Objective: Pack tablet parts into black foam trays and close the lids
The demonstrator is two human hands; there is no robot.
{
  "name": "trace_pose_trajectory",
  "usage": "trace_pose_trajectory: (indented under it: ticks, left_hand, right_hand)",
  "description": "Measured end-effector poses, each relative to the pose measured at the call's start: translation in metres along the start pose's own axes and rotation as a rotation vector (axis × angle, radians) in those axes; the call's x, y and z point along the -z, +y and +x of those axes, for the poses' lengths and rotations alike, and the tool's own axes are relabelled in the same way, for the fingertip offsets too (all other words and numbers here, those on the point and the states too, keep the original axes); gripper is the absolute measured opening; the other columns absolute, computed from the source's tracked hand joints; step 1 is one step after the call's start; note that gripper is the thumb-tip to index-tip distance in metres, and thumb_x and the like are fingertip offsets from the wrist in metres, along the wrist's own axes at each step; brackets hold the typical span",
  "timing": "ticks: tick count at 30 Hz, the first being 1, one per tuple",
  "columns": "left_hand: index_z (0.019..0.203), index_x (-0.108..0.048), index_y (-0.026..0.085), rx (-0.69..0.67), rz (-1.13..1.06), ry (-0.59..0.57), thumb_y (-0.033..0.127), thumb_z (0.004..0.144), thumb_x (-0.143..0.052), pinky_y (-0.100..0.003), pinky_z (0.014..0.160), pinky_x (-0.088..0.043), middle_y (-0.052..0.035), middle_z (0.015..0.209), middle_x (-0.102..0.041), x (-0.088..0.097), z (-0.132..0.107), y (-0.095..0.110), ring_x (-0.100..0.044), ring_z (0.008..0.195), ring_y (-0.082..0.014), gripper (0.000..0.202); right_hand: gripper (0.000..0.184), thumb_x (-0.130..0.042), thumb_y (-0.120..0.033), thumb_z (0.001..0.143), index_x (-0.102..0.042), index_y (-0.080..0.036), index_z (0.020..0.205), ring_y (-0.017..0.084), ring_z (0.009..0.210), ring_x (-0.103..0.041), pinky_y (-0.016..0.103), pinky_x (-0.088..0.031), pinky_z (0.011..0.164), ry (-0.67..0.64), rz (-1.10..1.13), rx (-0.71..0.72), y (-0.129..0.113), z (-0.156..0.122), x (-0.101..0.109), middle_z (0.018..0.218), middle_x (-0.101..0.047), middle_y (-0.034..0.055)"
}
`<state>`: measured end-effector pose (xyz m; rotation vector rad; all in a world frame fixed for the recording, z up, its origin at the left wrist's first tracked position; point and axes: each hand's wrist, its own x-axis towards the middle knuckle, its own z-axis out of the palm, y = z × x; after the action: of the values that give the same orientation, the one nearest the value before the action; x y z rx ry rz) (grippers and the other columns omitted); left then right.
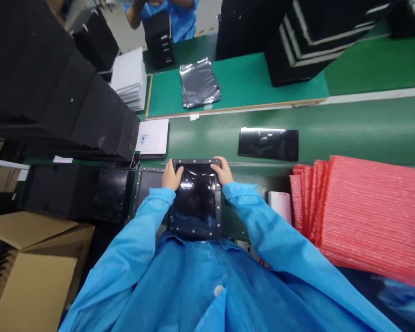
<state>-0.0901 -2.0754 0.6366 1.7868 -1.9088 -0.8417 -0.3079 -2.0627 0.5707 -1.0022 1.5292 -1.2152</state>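
- Black panel point(196, 198), glossy-faced with bolts around its frame, is at the centre of the view, about 6 o'clock from the tabletop's middle; no bag or wrap covers it.
- Left hand point(172, 176) and right hand point(223, 170) stand apart, each clamped over one top corner of the panel.
- Measured from the panel, a second panel point(268, 144) lies flat and bare at 2 o'clock on the green tabletop point(366, 124).
- Silver bag point(199, 83) lies flat at 12 o'clock on a green mat point(245, 87); whether anything is inside cannot be told.
- Pink bubble bags point(370, 216) form an overlapping stack at 3 o'clock, with neither hand on them.
- Black framed units point(78, 193) stand in a row at 9 o'clock, and taller black stacks point(62, 83) rise at 10 o'clock.
- Open cardboard box point(31, 272) sits at 8 o'clock.
- White sheets point(128, 78) are piled at 11 o'clock.
- Co-worker point(166, 18) in a blue sleeve stands across the tabletop, at a small black stack point(159, 39).
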Motion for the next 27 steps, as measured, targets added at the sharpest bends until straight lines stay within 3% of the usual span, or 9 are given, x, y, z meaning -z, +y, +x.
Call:
trace_pose_trajectory:
  ticks: [3,5,7,13,17,19,22,24,27]
  left_hand:
    - [0.123,-0.058,0.018,-0.385,0.178,-0.294,0.039,0.078,-0.066,-0.054,0.113,-0.024,-0.0147,0.137,-0.052,0.008,-0.071,-0.011,-0.038,0.135,-0.0344,0.051]
    - [0.116,-0.063,0.021,-0.619,0.172,-0.536,0.037,0.084,-0.057,-0.048,0.111,-0.034,-0.0097,0.125,-0.063,0.011,-0.112,-0.026,-0.050,0.127,-0.0273,0.036]
    - [0.112,-0.066,0.023,-0.754,0.156,-0.644,0.033,0.089,-0.049,-0.041,0.104,-0.043,-0.0079,0.114,-0.069,0.011,-0.134,-0.041,-0.059,0.117,-0.0221,0.031]
    - [0.113,-0.066,0.022,-0.979,0.180,-0.591,0.033,0.091,-0.045,-0.036,0.095,-0.049,-0.0071,0.111,-0.071,-0.005,-0.127,-0.052,-0.061,0.112,-0.0197,0.032]
    - [0.118,-0.063,0.019,-1.057,0.166,-0.540,0.044,0.090,-0.048,-0.038,0.104,-0.041,-0.0089,0.122,-0.065,-0.003,-0.115,-0.060,-0.052,0.123,-0.0224,0.040]
    - [0.121,-0.060,0.018,-0.916,0.130,-0.424,0.052,0.086,-0.052,-0.043,0.107,-0.038,-0.0114,0.129,-0.060,0.012,-0.104,-0.082,-0.047,0.127,-0.0262,0.050]
    - [0.127,-0.054,0.015,-0.268,0.157,-0.154,0.042,0.086,-0.054,-0.045,0.108,-0.036,-0.0172,0.138,-0.050,0.044,-0.081,-0.134,-0.043,0.131,-0.0289,0.050]
    - [0.133,-0.048,0.011,0.195,0.215,-0.048,0.033,0.086,-0.054,-0.047,0.109,-0.033,-0.0222,0.143,-0.042,0.060,-0.068,-0.166,-0.039,0.134,-0.0314,0.053]
    - [0.139,-0.040,0.010,0.494,0.246,-0.037,0.032,0.080,-0.062,-0.050,0.111,-0.028,-0.0261,0.148,-0.032,0.064,-0.061,-0.184,-0.029,0.139,-0.0356,0.067]
  right_hand:
    - [0.046,-0.055,-0.043,0.076,-0.052,-0.022,0.117,0.026,0.111,-0.055,0.046,-0.040,0.103,0.020,-0.053,0.017,-0.006,-0.006,0.001,0.119,-0.059,0.0090]
    - [0.050,-0.055,-0.040,0.078,-0.052,-0.018,0.122,0.029,0.120,-0.049,0.049,-0.035,0.108,0.104,-0.197,0.135,-0.013,-0.010,0.000,0.128,-0.055,0.0137]
    - [0.046,-0.055,-0.036,0.080,-0.056,-0.017,0.122,0.031,0.127,-0.043,0.051,-0.029,0.111,0.116,-0.359,0.306,-0.022,-0.015,-0.003,0.131,-0.053,0.0151]
    - [0.030,-0.045,-0.019,0.086,-0.071,-0.024,0.099,0.024,0.104,-0.061,0.043,-0.049,0.095,-0.312,-0.611,0.651,-0.035,-0.017,-0.022,0.105,-0.070,0.0072]
    - [0.032,-0.045,-0.016,0.083,-0.072,-0.021,0.098,0.024,0.105,-0.062,0.042,-0.052,0.091,-0.240,-0.799,0.724,-0.039,-0.023,-0.030,0.105,-0.071,0.0069]
    - [0.034,-0.046,-0.017,0.081,-0.070,-0.020,0.106,0.026,0.113,-0.059,0.048,-0.048,0.098,-0.186,-0.853,0.683,-0.046,-0.041,-0.034,0.114,-0.068,0.0076]
    - [0.035,-0.047,-0.024,0.083,-0.067,-0.021,0.113,0.027,0.116,-0.058,0.049,-0.047,0.099,-0.029,-0.782,0.528,-0.055,-0.089,-0.042,0.121,-0.065,0.0088]
    - [0.030,-0.049,-0.032,0.085,-0.070,-0.021,0.104,0.026,0.101,-0.065,0.045,-0.053,0.091,0.079,-0.636,0.354,-0.058,-0.127,-0.051,0.109,-0.070,0.0091]
    - [0.032,-0.057,-0.049,0.081,-0.072,-0.020,0.085,0.023,0.071,-0.068,0.040,-0.058,0.068,0.085,-0.342,0.015,-0.055,-0.170,-0.066,0.084,-0.073,0.0088]
